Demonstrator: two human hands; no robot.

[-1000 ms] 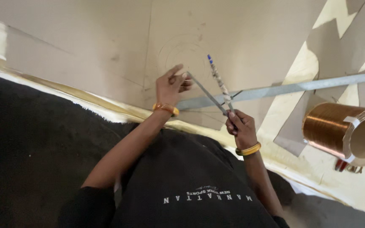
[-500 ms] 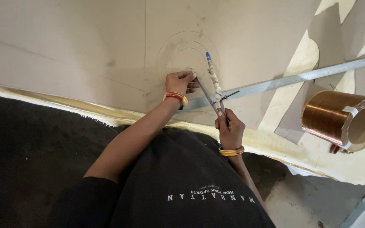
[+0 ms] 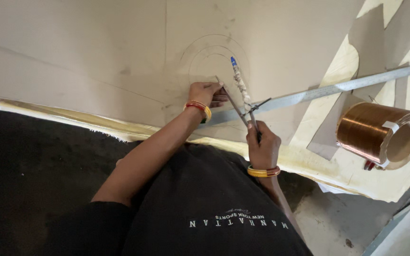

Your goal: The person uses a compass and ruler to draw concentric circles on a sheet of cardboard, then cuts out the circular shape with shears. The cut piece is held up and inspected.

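Pale sheet (image 3: pixel 96 61) with drawn arcs spread over dark floor, compass (image 3: pixel 243 102) on the arcs, left hand (image 3: pixel 207 92) pinching one leg, right hand (image 3: pixel 262 144) gripping its top, copper coil (image 3: pixel 380 135) right of compass, right hand now lower than before

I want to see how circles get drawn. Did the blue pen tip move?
Yes. The pen tip has swung left, away from the metal ruler, and now sits on the drawn arcs.

No packages, labels, signs or screens show anywhere in this view
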